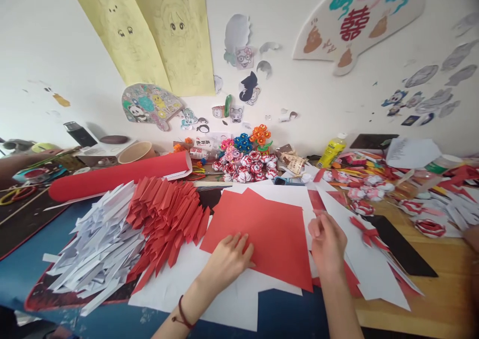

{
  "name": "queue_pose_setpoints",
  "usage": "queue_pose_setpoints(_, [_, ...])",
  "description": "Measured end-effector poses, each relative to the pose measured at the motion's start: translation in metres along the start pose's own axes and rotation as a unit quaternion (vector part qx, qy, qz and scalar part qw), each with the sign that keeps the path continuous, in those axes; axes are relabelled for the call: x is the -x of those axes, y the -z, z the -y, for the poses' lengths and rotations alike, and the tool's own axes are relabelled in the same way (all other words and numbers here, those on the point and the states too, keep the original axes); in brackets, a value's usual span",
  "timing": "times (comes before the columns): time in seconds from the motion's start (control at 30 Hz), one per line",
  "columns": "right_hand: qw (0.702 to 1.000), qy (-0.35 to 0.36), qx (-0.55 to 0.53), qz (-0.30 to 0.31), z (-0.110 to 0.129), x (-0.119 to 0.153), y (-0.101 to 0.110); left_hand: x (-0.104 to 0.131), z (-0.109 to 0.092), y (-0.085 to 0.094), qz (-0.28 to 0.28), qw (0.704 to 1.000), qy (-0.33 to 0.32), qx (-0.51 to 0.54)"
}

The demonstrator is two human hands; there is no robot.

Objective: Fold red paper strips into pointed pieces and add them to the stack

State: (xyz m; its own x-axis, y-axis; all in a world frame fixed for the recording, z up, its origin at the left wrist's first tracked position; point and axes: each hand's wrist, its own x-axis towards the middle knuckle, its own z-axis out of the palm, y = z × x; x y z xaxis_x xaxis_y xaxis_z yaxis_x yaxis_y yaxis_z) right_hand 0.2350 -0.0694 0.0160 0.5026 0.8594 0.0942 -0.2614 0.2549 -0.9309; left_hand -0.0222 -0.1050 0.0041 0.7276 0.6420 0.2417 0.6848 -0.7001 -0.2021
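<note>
A red paper sheet (273, 229) lies on a pile of white sheets in front of me. My left hand (232, 255) rests on its lower left part, fingers stretched out and a dark cord bracelet on the wrist. Just past the sheet's right edge, over white paper, my right hand (326, 238) is raised with its fingers curled in; no object shows in it. To the left lie a heap of folded white paper pieces (101, 244) and a heap of folded red paper pieces (168, 217).
A red paper roll (123, 174) lies behind the heaps. At the wall stand red-and-white paper flowers (247, 168) and a yellow bottle (332, 150). More white sheets (374, 274), a black flat piece (402, 244) and paper scraps lie right. At the far left edge is another person's arm (9, 167).
</note>
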Motion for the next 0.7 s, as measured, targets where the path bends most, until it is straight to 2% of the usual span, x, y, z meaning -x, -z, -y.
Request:
queue_pose_setpoints(0.13, [1.0, 0.005, 0.026, -0.015, 0.01, 0.029, 0.032, 0.006, -0.013, -0.002, -0.023, 0.999, -0.029, -0.012])
queue_pose_setpoints(0.27, [0.998, -0.004, 0.062, -0.022, 0.017, 0.056, 0.058, 0.016, -0.032, 0.005, -0.021, 0.999, -0.037, 0.007])
queue_pose_setpoints(0.4, [0.995, -0.03, 0.094, -0.03, 0.018, 0.076, 0.073, 0.024, -0.053, 0.017, -0.008, 0.999, -0.047, -0.004])
queue_pose_setpoints(0.5, [0.989, -0.05, 0.12, -0.07, 0.015, 0.086, 0.077, 0.024, -0.057, 0.022, -0.028, 0.999, -0.042, 0.02])
queue_pose_setpoints(0.57, [0.985, -0.048, 0.117, -0.114, 0.013, 0.088, 0.078, 0.022, -0.05, 0.025, -0.072, 0.994, 0.014, 0.076])
queue_pose_setpoints(0.6, [0.984, -0.044, 0.109, -0.134, 0.012, 0.089, 0.079, 0.021, -0.044, 0.028, -0.107, 0.986, 0.065, 0.108])
queue_pose_setpoints(0.63, [0.983, -0.041, 0.1, -0.147, 0.011, 0.089, 0.081, 0.019, -0.036, 0.032, -0.156, 0.971, 0.124, 0.13])
queue_pose_setpoints(0.7, [0.983, -0.04, 0.092, -0.156, 0.009, 0.089, 0.086, 0.015, -0.019, 0.042, -0.251, 0.923, 0.251, 0.146])
